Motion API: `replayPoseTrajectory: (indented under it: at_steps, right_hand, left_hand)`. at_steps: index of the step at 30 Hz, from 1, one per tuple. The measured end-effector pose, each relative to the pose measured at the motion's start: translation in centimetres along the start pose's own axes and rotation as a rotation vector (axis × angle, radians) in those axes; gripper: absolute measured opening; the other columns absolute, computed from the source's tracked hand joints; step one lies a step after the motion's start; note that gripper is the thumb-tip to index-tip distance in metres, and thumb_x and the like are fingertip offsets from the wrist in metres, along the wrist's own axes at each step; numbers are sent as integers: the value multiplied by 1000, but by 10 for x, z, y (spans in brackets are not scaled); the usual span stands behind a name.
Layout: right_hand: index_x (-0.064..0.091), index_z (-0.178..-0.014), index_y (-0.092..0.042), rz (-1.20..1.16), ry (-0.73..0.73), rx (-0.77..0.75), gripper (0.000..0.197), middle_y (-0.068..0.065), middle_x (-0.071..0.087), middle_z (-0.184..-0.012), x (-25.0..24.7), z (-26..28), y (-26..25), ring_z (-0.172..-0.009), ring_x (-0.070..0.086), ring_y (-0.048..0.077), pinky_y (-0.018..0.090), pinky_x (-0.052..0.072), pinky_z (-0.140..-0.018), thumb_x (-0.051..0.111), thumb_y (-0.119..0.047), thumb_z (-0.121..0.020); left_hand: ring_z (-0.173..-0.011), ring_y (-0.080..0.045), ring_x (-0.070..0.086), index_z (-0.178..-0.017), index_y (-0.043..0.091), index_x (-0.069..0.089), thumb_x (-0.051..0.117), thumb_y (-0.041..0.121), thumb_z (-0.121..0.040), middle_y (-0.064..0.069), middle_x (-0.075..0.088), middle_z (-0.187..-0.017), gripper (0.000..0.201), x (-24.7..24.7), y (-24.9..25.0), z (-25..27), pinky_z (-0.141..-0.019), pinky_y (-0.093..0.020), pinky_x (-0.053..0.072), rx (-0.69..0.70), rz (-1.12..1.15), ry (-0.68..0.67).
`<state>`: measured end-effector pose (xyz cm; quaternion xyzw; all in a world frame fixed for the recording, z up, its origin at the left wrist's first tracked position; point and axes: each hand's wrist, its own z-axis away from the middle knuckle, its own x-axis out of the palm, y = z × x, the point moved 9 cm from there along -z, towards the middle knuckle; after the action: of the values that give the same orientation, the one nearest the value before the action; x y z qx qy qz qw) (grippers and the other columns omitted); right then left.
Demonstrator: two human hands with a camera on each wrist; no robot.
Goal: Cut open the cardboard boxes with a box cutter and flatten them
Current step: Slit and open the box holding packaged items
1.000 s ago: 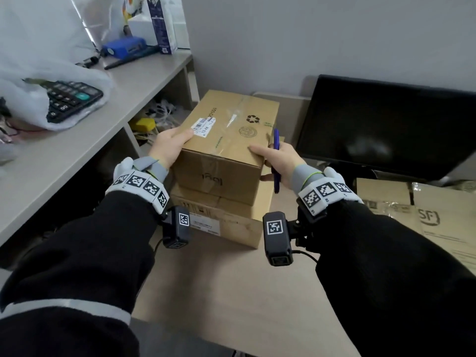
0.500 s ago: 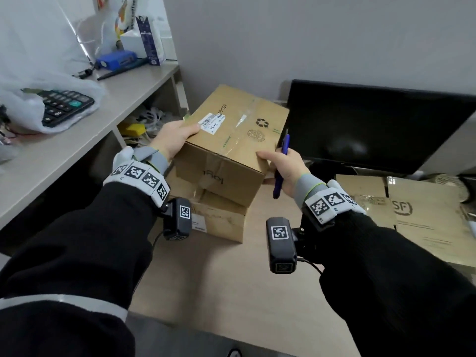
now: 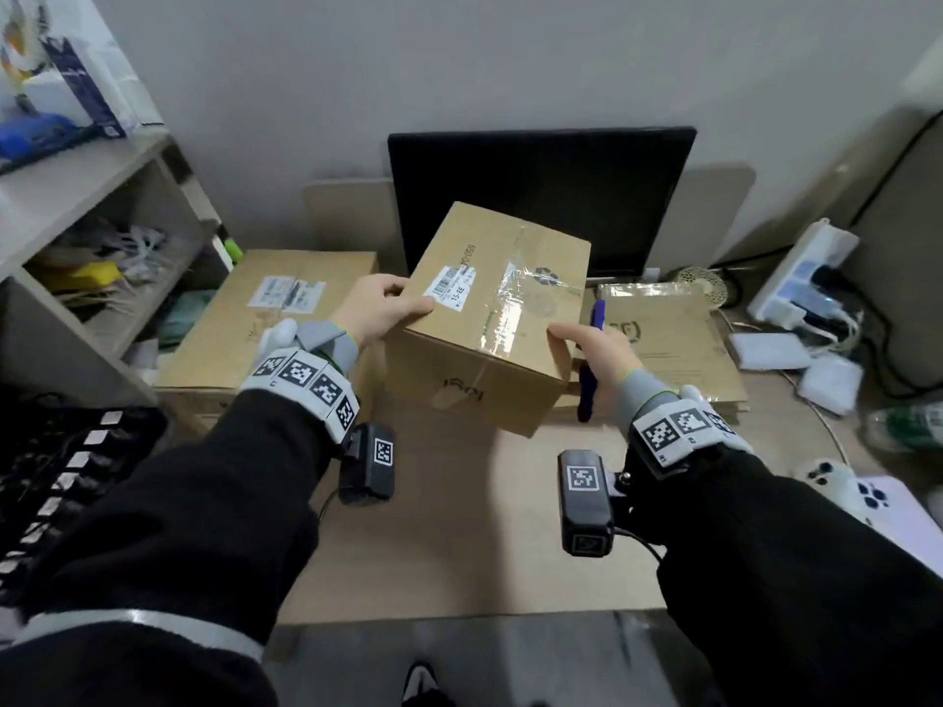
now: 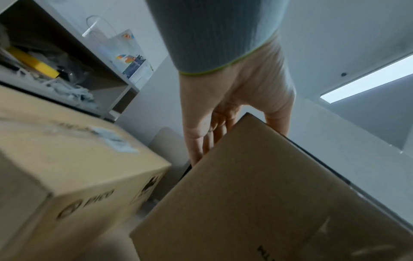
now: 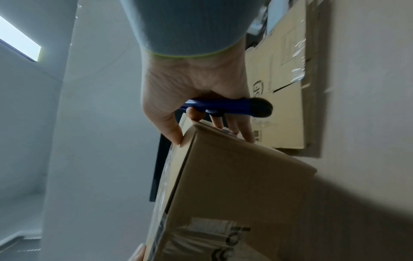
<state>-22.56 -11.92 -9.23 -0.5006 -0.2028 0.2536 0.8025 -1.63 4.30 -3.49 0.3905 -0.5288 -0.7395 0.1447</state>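
A taped brown cardboard box with a white label hangs tilted above the wooden table, held between both hands. My left hand grips its left top corner, thumb on top and fingers down the side of the box. My right hand holds a blue box cutter in the palm while its thumb and fingers press the box's right edge. In the right wrist view the cutter lies across the hand above the box. No blade shows.
A larger labelled box sits on the table to the left, and flattened cardboard lies to the right. A black monitor stands behind. A shelf unit is at left; a power strip, game controller and phone at right.
Both hands have lifted the taped box off the larger box and carried it rightward in front of the monitor. The cutter has stayed in my right hand.
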Motion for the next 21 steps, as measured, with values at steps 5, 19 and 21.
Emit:
replayPoseTrajectory:
  at_steps: [5,19,21]
  right_hand:
    - [55,-81,-13,37,42,97,13,5,50,-74,-33,2,59,-63,50,21,30,51,-51,69,-14,-82]
    - [51,-83,-14,47,23,132,14,7,64,-85,-57,-9,112,-62,57,16,29,51,-62,53,-18,-96]
    - [50,-77,-13,50,172,27,18,5,57,-77,-78,-25,88,-60,47,14,28,45,-61,55,-19,-93]
  left_hand:
    - [-104,-25,64,-104,16,64,78,19,-71,-8,67,-110,36,44,-48,15,-98,-44,49,-130,-38,-71]
    - [-124,-19,51,-134,9,54,56,-8,-85,-6,56,-135,52,58,-118,18,-95,-20,35,-259,-199,-10]
    - [-120,-18,53,-133,10,55,55,-5,-87,-5,58,-131,48,61,-120,13,-94,-21,37,-252,-163,25]
